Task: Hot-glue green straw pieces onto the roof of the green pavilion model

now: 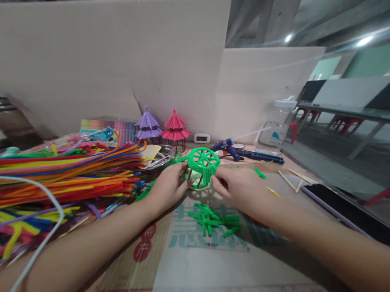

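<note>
A small green pipe-cleaner pavilion [202, 166] with a spoked round roof stands on the cardboard-covered table [187, 256]. My left hand [167, 187] grips its left side at the base, fingers curled round it. My right hand [239, 185] pinches its right side with the fingertips. Just in front of my hands lies a pile of short green pipe-cleaner pieces [215, 219].
A large heap of coloured pipe cleaners [59, 170] fills the left. Purple [147, 127] and pink [176, 128] finished pavilions stand at the back by a white partition. A blue glue gun [244, 152], a clear bottle [276, 127], wooden sticks [291, 178] and a phone [350, 212] lie right.
</note>
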Demonstrator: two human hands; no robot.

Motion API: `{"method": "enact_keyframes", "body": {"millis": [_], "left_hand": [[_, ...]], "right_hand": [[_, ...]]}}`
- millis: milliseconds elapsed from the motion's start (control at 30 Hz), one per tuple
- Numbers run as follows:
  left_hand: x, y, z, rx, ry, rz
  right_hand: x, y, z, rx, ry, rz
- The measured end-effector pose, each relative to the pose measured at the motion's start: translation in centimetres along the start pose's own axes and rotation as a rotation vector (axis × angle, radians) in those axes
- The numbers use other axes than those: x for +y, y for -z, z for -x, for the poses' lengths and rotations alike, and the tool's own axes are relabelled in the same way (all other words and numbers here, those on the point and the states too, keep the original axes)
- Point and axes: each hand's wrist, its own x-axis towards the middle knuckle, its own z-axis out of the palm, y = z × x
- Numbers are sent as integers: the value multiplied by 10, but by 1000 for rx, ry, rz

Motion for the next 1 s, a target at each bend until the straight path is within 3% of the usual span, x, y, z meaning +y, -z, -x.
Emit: {"method": "enact_keyframes", "body": {"millis": [300, 467, 567, 867, 1000], "left_hand": [[-4, -2, -1, -19, 17, 66], [-5, -3, -1, -20, 45, 90], [-5, -3, -1, -21, 57, 94], [-3, -2, -1, -29, 39, 72], [-1, -1, -1, -37, 37, 64]], "right_hand": [[3, 18, 0, 5, 86, -15], [29, 10, 4, 200, 385, -55], [37, 3, 8, 242, 515, 26], [27, -6, 8, 323, 519, 91], [30, -13, 9, 299, 480, 69]]}}
